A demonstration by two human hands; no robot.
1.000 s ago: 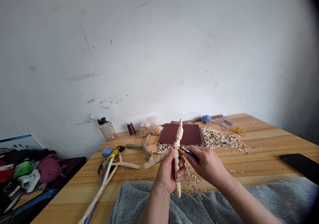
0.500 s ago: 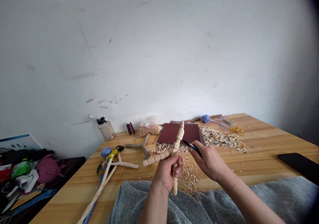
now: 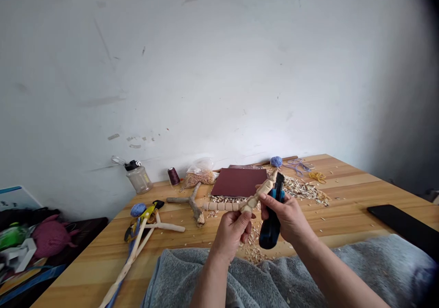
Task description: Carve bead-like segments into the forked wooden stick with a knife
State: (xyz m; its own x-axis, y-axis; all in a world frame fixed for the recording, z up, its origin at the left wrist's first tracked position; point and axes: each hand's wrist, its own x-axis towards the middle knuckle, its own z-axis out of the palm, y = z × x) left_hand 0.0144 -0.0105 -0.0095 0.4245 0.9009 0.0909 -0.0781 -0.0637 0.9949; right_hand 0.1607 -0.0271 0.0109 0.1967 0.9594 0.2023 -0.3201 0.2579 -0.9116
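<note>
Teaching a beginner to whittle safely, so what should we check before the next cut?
Left hand on carved wooden stick: ok, fingers wrapped around it.
Right hand on blue-and-black knife handle: ok, closed around it.
Knife edge: cannot tell, not clearly visible.
Stick's top end clear of the knife: not ok, it sits right beside it.
Grey towel: ok, lying below the hands.

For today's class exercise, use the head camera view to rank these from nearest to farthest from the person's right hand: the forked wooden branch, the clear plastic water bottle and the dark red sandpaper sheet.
Measured from the right hand:
1. Dark red sandpaper sheet: on the table, just left of and beyond the hand.
2. Forked wooden branch: on the table, farther left.
3. Clear plastic water bottle: farthest left, at the table's back edge by the wall.
</note>
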